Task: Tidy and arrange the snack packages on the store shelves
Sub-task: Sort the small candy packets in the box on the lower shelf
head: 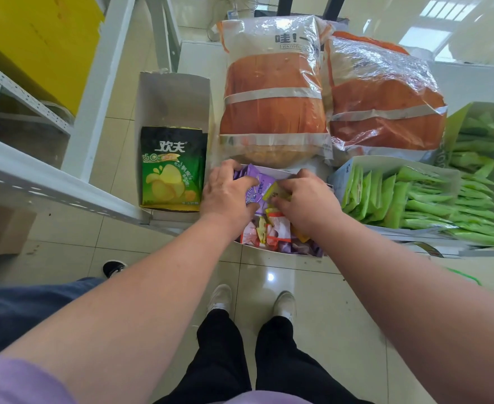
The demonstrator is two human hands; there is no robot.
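Note:
Both my hands reach down into a low white display box (280,249) of small purple, yellow and orange snack packets (269,228) on the bottom shelf. My left hand (227,191) grips a bunch of purple packets (256,182) at the box's far left. My right hand (307,198) curls over the packets on the right, its fingers pinching a yellow packet (274,191). Left of that box, a green chip bag (171,167) stands in an open white carton (170,94).
Two big clear sacks of orange snacks (272,97) (382,100) lie behind the box. Cartons of green packets (394,196) fill the right. A white shelf rail (50,182) juts in from the left with a yellow box (38,39) above. My feet stand on the tiled floor (327,316).

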